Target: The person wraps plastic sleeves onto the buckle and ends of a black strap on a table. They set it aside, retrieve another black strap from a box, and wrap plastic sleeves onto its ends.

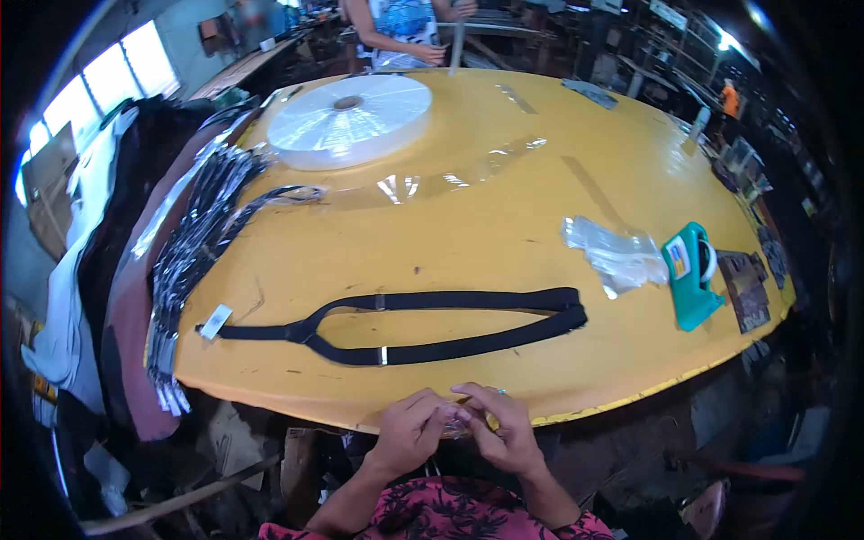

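At the front edge of the yellow table, my left hand (pixel 412 432) and my right hand (pixel 504 434) meet with fingertips pinched together. A small glossy, see-through bit shows between them, but the fingers hide most of it, so I cannot make out its kind. Just beyond my hands lies a pair of black suspenders (pixel 454 345), spread flat in a long loop. Metal adjusters sit on both straps, and a white tag (pixel 216 321) is at the left end.
On the yellow table (pixel 486 243) are a large roll of clear plastic (pixel 387 126), a pile of plastic-wrapped black straps (pixel 193 238), clear plastic sleeves (pixel 616 256) and a green tape dispenser (pixel 691 279). Fabric hangs at the left. Another person (pixel 400 31) stands across the table.
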`<state>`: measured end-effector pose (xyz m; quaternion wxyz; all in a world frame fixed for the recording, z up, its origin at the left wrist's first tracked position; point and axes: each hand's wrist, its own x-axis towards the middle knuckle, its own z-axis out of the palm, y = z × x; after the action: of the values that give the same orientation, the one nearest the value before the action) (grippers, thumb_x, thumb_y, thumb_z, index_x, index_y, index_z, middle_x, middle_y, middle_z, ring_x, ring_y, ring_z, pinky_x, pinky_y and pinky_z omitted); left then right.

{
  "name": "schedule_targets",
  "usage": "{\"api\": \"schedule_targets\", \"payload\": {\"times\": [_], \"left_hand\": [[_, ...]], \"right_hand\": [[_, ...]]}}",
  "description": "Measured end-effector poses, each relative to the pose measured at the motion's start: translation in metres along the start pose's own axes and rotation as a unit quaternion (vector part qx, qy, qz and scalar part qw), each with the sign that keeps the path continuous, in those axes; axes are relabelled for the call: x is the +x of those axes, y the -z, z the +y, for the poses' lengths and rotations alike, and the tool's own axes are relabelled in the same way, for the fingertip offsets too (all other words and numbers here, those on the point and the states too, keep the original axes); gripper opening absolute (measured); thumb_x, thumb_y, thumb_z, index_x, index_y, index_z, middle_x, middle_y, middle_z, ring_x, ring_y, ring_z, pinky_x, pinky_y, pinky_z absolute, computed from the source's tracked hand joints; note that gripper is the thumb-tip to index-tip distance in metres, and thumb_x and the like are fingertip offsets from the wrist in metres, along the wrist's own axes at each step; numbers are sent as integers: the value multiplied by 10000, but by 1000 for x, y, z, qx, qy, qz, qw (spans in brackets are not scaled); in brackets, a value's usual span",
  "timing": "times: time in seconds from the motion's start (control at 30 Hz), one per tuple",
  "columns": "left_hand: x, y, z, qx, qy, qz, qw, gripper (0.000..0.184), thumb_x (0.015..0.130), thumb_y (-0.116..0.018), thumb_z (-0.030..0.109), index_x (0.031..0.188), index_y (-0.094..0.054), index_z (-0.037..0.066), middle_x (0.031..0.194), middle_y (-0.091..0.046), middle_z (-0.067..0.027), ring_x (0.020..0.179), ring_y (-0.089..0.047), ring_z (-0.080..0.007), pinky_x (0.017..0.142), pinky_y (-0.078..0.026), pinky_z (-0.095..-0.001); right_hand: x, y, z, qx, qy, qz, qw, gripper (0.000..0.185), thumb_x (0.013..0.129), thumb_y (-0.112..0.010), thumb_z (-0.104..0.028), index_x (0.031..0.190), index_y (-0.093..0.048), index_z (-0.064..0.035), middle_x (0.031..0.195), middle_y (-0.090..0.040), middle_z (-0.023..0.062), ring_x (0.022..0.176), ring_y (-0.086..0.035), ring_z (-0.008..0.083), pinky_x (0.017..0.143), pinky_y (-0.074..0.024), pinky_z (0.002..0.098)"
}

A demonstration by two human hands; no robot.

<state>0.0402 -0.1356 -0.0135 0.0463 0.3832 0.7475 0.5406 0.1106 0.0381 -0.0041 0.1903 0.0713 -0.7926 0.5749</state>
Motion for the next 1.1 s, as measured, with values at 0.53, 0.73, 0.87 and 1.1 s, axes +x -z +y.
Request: {"api": "schedule_targets", "payload": {"times": [0.53,0.73,0.87,1.1], "left_hand": [[24,-7,6,-21,57,-1,998,104,936,-688,49,888,-674,-43,850,-700,-156,721,-685,-274,666,-539,-342],[35,-15,16,-26,34,63,997,151,938,-708,92,864,-679,-37,805,-689,-154,681,-671,-270,645,-525,-336],[47,-16,25,-20,10,14,1000,108,960,-662,49,909,-683,-43,853,-707,-128,776,-681,-207,712,-537,-323],[127,-37,39,0,-3,-6,1000,319,1062,-549,237,1120,-670,-53,1013,-715,-165,932,-680,-239,830,-528,-331]], "right_hand": [[-10,36,-7,164,-236,40,957,494,951,-690,-12,1422,-541,-18,915,-765,87,867,-691,99,844,-537,268],[-13,37,-2,168,-154,57,972,482,966,-692,-51,1424,-541,-31,921,-761,80,848,-669,70,780,-545,252],[-13,55,0,211,-153,76,962,516,935,-725,-30,1420,-549,-24,911,-761,80,837,-674,73,798,-545,255],[15,144,11,121,-164,259,944,478,880,-756,5,1326,-589,34,857,-745,83,816,-692,100,741,-524,238]]}}
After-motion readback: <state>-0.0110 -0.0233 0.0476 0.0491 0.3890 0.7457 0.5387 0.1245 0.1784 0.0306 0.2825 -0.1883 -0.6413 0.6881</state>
